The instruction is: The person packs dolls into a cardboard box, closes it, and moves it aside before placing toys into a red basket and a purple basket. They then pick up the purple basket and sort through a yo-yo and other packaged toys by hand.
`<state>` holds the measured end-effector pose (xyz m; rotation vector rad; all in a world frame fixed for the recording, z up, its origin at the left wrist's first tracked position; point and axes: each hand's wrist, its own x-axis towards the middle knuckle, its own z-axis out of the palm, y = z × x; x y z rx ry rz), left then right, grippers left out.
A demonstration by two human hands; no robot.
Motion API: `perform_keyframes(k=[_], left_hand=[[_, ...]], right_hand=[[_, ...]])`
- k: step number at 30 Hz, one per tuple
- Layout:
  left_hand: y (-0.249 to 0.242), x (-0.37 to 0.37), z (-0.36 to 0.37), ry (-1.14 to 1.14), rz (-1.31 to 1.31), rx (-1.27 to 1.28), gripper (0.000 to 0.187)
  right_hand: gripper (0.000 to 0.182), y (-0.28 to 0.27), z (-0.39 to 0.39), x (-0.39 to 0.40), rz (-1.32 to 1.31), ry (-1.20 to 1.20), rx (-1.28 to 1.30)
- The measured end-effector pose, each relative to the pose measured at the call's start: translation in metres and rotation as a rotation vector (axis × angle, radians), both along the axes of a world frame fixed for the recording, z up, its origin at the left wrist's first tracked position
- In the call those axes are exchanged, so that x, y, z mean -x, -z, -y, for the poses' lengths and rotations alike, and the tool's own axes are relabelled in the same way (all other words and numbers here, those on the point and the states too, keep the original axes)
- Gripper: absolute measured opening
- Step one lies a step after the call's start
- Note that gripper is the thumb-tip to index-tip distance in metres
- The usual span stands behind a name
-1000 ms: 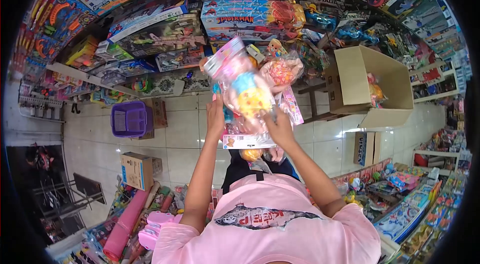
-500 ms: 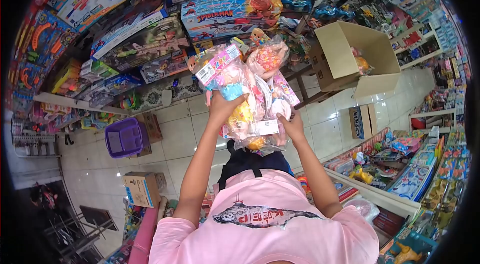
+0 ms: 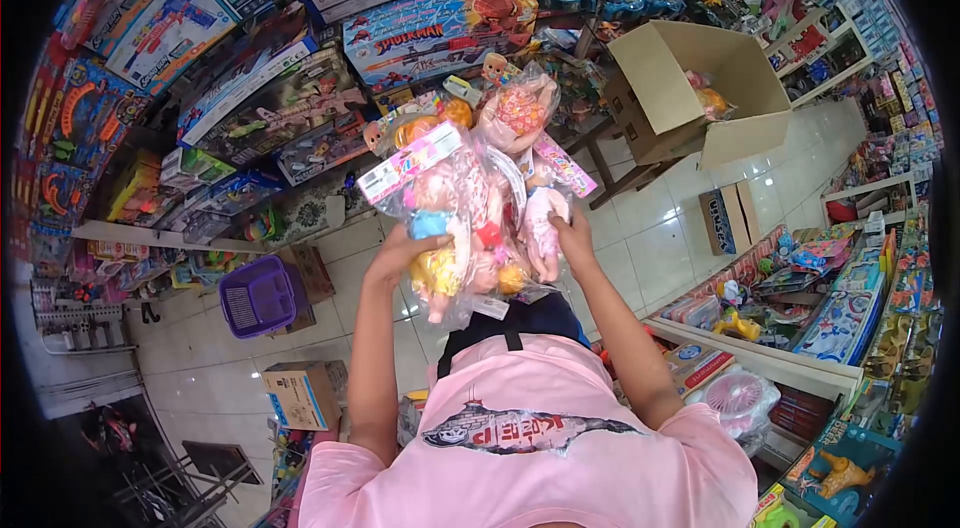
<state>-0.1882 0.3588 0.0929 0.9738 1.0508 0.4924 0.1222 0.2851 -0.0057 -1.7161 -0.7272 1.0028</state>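
Note:
Between my two hands is a bunch of plastic-bagged dolls, held in front of my waist. My left hand grips the bunch at its left side, by a doll in yellow and blue clothing. My right hand closes on the right side, by a doll in pale pink. A pink and white header card tops the left bags. Another bagged doll in an orange-pink dress lies at the top of the bunch. Some fingers are hidden behind the plastic.
An open cardboard box stands at the upper right on a wooden stool, with a bagged doll inside. Boxed toys, one a Spiderman box, line the shelves ahead. A purple basket and a small carton are on the tiled floor at left.
The bunch of dolls has shifted slightly left and spread wider, its bags turned a little. My left hand has moved left and down.

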Motion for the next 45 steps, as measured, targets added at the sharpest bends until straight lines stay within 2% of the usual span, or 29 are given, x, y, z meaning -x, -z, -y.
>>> perform_keyframes(k=[3,5,6,8,10,11,12,13,14,16,18,20,22,24,26,28,29,31,32,33,34,35,38,42,44,45], left_hand=[[0.018,0.009,0.011,-0.234,0.085,0.052,0.061],[0.026,0.010,0.015,-0.301,0.133,0.093,0.063],[0.029,0.010,0.016,-0.366,0.180,0.135,0.064],[0.035,0.006,0.018,-0.345,0.173,0.102,0.062],[0.042,0.006,0.016,-0.323,0.163,0.069,0.060],[0.044,0.006,0.012,-0.333,0.243,0.137,0.059],[0.046,0.006,0.009,-0.340,0.322,0.203,0.059],[0.029,-0.001,0.009,-0.345,0.331,0.127,0.068],[0.020,-0.004,0.010,-0.346,0.329,0.125,0.068],[0.010,-0.008,0.013,-0.438,0.394,0.046,0.072],[0.019,0.000,0.016,-0.423,0.487,0.061,0.077],[0.042,0.015,0.018,-0.408,0.581,0.077,0.082],[0.058,0.024,0.018,-0.361,0.266,0.172,0.083],[0.059,0.027,0.020,-0.398,0.290,0.178,0.079],[0.064,0.034,0.025,-0.390,0.499,0.204,0.071],[0.067,0.033,0.032,-0.421,0.482,0.195,0.072],[0.068,0.034,0.036,-0.453,0.466,0.183,0.073],[0.083,0.040,0.044,-0.482,0.453,0.176,0.073],[0.088,0.043,0.047,-0.505,0.439,0.166,0.073],[0.086,0.042,0.050,-0.508,0.440,0.166,0.073],[0.082,0.040,0.055,-0.550,0.456,0.166,0.073],[0.079,0.039,0.059,-0.589,0.470,0.169,0.074],[0.078,0.037,0.066,-0.589,0.524,0.154,0.073],[0.089,0.044,0.060,-0.551,0.567,0.067,0.071],[0.089,0.050,0.048,-0.123,1.023,-0.017,0.068],[0.108,0.051,0.059,-0.470,0.896,0.000,0.068]], right_hand=[[0.037,-0.020,0.007,-0.012,0.060,0.090,-0.010],[0.035,-0.049,0.012,-0.014,0.107,0.150,-0.008],[0.034,-0.063,0.014,-0.015,0.123,0.219,-0.105],[0.034,-0.092,0.015,-0.015,0.139,0.281,-0.199],[0.032,-0.115,0.011,-0.017,-0.033,0.244,-0.299],[0.033,-0.123,0.006,-0.015,-0.178,0.183,-0.319],[0.033,-0.132,0.004,-0.011,-0.180,0.182,-0.320],[0.036,-0.153,-0.001,0.004,-0.248,0.057,-0.317],[0.040,-0.164,-0.004,0.019,-0.315,-0.068,-0.314],[0.049,-0.151,-0.008,0.049,-0.444,-0.197,-0.260],[0.054,-0.130,-0.006,0.084,-0.217,-0.271,-0.232],[0.057,-0.133,-0.006,0.106,-0.131,-0.554,-0.132],[0.052,-0.142,-0.008,0.115,0.127,-0.731,-0.215],[0.048,-0.124,-0.011,0.113,0.058,-0.688,-0.263],[0.033,-0.112,-0.018,0.090,0.662,-0.551,-0.595],[0.036,-0.101,-0.015,0.065,0.561,-0.383,-0.129],[0.036,-0.090,-0.020,0.045,0.563,-0.392,-0.129],[0.051,-0.056,-0.034,0.012,0.143,-0.807,0.685],[0.051,-0.032,-0.027,0.016,0.143,-0.809,0.686],[0.056,-0.004,-0.014,0.024,0.052,-0.772,0.509],[0.060,-0.005,-0.009,0.035,-0.038,-0.731,0.334],[0.072,-0.008,-0.008,0.040,0.193,-0.801,0.306],[0.074,-0.020,-0.014,0.046,0.101,-0.839,0.311],[0.070,-0.022,-0.015,0.045,0.173,-0.863,0.343],[0.071,-0.052,-0.009,0.044,0.262,-0.787,0.284],[0.071,-0.064,-0.007,0.040,0.265,-0.789,0.283]])
